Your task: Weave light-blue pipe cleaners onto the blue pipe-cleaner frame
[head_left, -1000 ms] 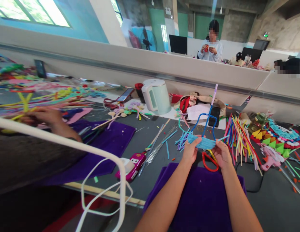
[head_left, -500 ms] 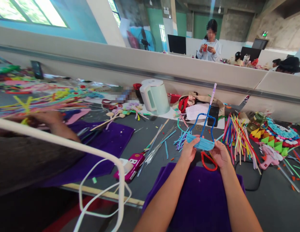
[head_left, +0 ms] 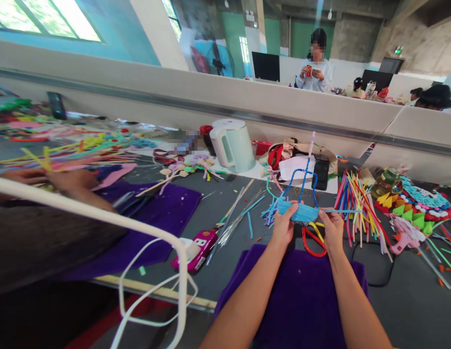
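Observation:
A light blue pipe-cleaner piece (head_left: pixel 301 212) with dark blue wire loops and a pale purple tip rising from it is between my hands. My left hand (head_left: pixel 284 224) pinches its left end. At its right end my right hand (head_left: pixel 331 227) is closed, with a light blue strand sticking out rightward past the fingers. Red-handled scissors (head_left: pixel 313 245) lie just below, beside a yellow piece. A purple cloth (head_left: pixel 298 295) lies under my forearms.
A bundle of coloured pipe cleaners (head_left: pixel 358 203) and a pink glue gun (head_left: pixel 405 236) lie right. A kettle (head_left: pixel 238 148) stands behind. Another person's hands (head_left: pixel 71 179) work at the left, beyond a white bar (head_left: pixel 149 225).
The blue piece has shifted slightly left and its upright has dipped. My right hand has turned, and the light blue strand now points more level to the right. The other person's hands moved a little.

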A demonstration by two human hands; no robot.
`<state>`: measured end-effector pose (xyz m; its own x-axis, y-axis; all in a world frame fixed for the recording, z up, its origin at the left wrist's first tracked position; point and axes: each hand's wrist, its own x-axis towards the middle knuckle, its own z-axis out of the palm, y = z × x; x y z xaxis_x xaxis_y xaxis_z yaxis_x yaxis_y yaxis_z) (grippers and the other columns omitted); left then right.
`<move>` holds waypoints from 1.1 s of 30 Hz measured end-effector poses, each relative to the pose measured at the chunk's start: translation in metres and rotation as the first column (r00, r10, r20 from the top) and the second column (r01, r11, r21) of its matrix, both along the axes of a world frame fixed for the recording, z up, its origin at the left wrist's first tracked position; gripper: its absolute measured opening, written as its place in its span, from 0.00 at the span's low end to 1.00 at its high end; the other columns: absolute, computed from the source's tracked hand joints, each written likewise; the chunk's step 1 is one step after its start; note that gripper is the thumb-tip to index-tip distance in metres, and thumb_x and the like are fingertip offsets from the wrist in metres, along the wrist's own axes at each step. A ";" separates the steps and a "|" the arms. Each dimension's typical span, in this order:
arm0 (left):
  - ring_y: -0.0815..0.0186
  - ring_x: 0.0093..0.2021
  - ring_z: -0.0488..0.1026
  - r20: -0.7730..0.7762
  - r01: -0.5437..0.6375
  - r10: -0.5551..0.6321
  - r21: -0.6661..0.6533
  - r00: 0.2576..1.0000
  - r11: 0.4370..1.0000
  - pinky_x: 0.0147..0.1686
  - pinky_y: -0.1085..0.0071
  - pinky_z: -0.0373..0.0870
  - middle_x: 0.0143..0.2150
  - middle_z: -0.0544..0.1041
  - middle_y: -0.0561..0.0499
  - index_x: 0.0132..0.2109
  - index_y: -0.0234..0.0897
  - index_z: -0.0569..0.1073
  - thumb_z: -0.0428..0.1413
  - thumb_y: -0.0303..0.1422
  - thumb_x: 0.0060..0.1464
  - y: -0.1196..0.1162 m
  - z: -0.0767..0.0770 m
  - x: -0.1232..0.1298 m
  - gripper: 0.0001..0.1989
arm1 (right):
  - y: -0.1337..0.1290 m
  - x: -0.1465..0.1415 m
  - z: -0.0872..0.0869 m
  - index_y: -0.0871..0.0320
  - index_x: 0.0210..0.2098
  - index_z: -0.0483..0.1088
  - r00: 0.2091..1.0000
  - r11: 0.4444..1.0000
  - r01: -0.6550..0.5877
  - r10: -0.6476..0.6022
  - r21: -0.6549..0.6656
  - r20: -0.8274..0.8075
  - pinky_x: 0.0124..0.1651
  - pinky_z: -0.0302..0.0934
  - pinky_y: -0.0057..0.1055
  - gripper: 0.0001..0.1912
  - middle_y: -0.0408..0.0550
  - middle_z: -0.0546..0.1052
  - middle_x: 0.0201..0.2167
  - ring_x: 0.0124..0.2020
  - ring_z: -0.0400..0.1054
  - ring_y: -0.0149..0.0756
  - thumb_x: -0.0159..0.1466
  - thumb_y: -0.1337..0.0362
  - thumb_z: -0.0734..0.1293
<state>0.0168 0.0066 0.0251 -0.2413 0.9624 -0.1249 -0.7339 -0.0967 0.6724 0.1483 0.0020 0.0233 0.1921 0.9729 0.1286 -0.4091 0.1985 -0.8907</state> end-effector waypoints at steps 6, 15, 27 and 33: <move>0.55 0.46 0.76 0.135 0.173 -0.181 0.072 0.974 0.982 0.48 0.59 0.70 0.40 0.80 0.45 0.42 0.36 0.73 0.65 0.27 0.41 -0.003 0.003 -0.003 0.18 | 0.000 -0.003 0.000 0.60 0.27 0.72 0.997 0.997 -0.031 0.026 -0.070 -0.069 0.36 0.64 0.32 0.10 0.43 0.76 0.24 0.27 0.69 0.32 0.49 0.60 0.73; 0.54 0.52 0.71 0.033 0.270 -0.285 0.232 0.958 0.935 0.50 0.59 0.68 0.47 0.78 0.43 0.51 0.37 0.70 0.63 0.26 0.44 -0.015 0.009 0.003 0.25 | -0.001 0.000 0.002 0.59 0.25 0.71 0.956 0.974 -0.124 0.066 -0.190 -0.284 0.31 0.65 0.27 0.10 0.40 0.75 0.22 0.24 0.69 0.29 0.46 0.64 0.75; 0.55 0.47 0.75 -0.035 0.139 -0.135 0.165 0.990 0.976 0.45 0.61 0.72 0.39 0.80 0.47 0.46 0.38 0.72 0.66 0.25 0.39 -0.012 0.011 0.006 0.24 | -0.003 -0.003 0.003 0.59 0.25 0.72 0.956 0.975 -0.122 0.065 -0.188 -0.285 0.31 0.65 0.25 0.10 0.40 0.75 0.23 0.24 0.69 0.28 0.46 0.65 0.75; 0.53 0.46 0.76 -0.036 0.104 -0.100 0.140 0.994 0.985 0.44 0.61 0.72 0.38 0.80 0.46 0.42 0.36 0.74 0.67 0.25 0.37 -0.013 0.012 0.009 0.21 | -0.002 -0.003 0.002 0.59 0.26 0.72 0.970 0.979 -0.073 0.026 -0.190 -0.241 0.32 0.64 0.25 0.10 0.40 0.75 0.22 0.24 0.68 0.27 0.46 0.63 0.75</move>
